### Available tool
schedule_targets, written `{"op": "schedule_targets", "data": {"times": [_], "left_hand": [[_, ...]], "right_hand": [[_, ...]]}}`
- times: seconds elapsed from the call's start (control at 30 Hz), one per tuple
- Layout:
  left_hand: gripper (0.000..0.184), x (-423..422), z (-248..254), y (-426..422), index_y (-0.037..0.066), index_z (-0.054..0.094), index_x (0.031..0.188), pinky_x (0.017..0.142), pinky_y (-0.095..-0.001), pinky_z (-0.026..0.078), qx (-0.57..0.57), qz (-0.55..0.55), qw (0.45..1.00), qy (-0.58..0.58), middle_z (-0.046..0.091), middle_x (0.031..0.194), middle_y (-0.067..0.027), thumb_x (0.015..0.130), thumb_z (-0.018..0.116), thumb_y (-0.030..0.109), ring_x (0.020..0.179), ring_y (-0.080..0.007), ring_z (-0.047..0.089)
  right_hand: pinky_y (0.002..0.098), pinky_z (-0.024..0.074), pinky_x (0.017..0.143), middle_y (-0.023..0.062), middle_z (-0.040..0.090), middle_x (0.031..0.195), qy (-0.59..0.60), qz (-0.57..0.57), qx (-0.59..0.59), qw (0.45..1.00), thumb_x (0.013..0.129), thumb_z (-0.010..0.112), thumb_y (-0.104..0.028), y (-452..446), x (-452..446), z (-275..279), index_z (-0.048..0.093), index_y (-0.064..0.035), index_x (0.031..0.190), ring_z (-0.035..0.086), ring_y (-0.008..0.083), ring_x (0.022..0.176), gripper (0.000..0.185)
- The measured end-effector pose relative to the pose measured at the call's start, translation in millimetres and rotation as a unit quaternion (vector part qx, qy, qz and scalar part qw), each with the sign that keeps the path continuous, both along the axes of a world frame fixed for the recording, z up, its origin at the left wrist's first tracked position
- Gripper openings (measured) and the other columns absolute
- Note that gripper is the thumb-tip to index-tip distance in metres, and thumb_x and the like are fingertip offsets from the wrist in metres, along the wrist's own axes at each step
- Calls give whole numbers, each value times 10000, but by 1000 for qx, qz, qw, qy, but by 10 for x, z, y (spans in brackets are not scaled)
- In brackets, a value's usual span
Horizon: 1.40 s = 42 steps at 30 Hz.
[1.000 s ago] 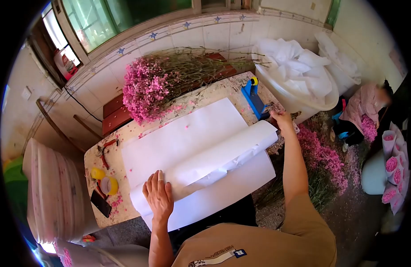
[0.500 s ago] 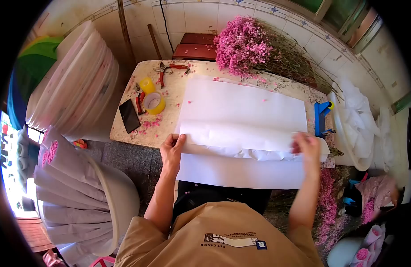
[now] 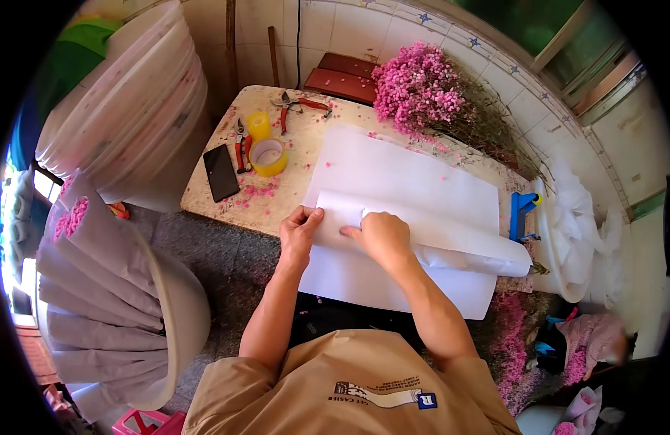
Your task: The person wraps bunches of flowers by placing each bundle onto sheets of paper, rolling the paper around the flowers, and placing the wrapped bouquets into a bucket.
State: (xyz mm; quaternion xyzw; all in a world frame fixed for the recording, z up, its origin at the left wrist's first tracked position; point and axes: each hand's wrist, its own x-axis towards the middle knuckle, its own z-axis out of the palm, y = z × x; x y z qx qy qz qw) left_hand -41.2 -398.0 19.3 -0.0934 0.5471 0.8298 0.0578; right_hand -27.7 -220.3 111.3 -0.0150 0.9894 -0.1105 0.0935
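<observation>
A white paper roll (image 3: 451, 232) lies across flat white sheets (image 3: 407, 163) on the table in front of me. Greenish stem ends (image 3: 540, 268) poke from its right end. My left hand (image 3: 298, 230) pinches the roll's left end between thumb and fingers. Over the left part of the roll, my right hand (image 3: 382, 235) rests with curled fingers and the thumb toward the left hand. A small pale bit shows at its fingertips; what they hold is hidden. The blue tape dispenser (image 3: 522, 216) stands beyond the roll's right end.
On the table's left lie a phone (image 3: 221, 172), yellow tape rolls (image 3: 269, 157) and red-handled pruners (image 3: 306, 105). Pink flowers (image 3: 422, 87) lie at the back. A bin of wrapped bundles (image 3: 179, 304) and stacked white tubs (image 3: 142, 116) stand left.
My right hand has moved left from the roll's right end to near my left hand. The roll now lies at more of a slant, and the view has shifted slightly.
</observation>
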Motion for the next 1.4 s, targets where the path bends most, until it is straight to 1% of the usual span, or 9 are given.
{"op": "schedule_targets", "data": {"times": [0.13,0.33,0.43,0.53,0.67,0.73,0.93,1.1,1.4], "left_hand": [[182,16,-24,3,66,694,853,720,-223,419,-9,-4,1000,13,655,816,43,988,723,185,747,-45,533],[174,14,-196,-32,61,693,833,626,-242,350,-74,26,996,48,572,761,77,977,711,158,709,-49,444],[175,61,-116,-78,46,690,858,677,-243,354,-128,14,988,90,582,793,64,988,707,161,752,-57,449],[398,130,-41,-168,-5,631,1228,815,-302,438,-285,41,944,159,632,998,-38,950,757,250,901,-154,557],[593,114,291,-35,26,571,1374,991,-434,430,-455,40,846,273,640,1166,-109,853,803,187,1127,-292,577],[695,-15,557,317,34,562,1403,1029,-465,430,-525,-126,730,418,653,1210,-137,782,843,168,1153,-335,590],[1013,-359,986,1704,40,475,1497,1041,-448,484,-561,-502,553,357,657,1304,-201,637,932,319,1212,-378,623],[1004,-733,929,2154,13,511,1448,1038,-408,503,-518,-633,516,253,691,1255,-211,599,948,319,1177,-358,657],[925,-1624,998,1818,-7,606,1344,1014,-400,516,-578,-633,464,226,720,1217,-205,536,970,257,1148,-344,680]], "right_hand": [[468,545,634,176,717,703,42,65,56,995,787,818,-535,155,174,-1,711,-27,696,711,353,679,528],[471,544,856,155,731,1071,211,93,-19,973,741,847,-547,81,-229,25,701,-29,1021,705,325,1037,607],[471,519,954,199,706,1188,9,35,-53,998,702,876,-545,429,-387,22,670,-24,1191,674,361,1121,743],[451,489,1053,277,629,1354,-142,174,-164,961,635,914,-494,1204,-430,21,413,5,1534,613,423,1247,1144],[438,481,1070,273,609,1387,-189,102,-117,970,589,952,-435,2275,-45,91,425,16,1524,597,399,1282,1164],[436,478,1075,272,602,1397,-231,61,-100,966,575,961,-411,2456,97,36,423,15,1524,591,394,1292,1171],[448,532,967,216,697,1247,-180,71,-43,980,568,959,-356,2364,201,154,526,5,1432,667,378,1158,1032],[443,566,860,150,748,1098,-140,78,-25,987,584,954,-342,2404,126,80,682,-30,1241,718,312,1027,776],[457,555,914,173,730,1168,-111,61,-47,991,628,958,-340,2513,-130,-7,549,-51,1390,706,350,1078,911]]}}
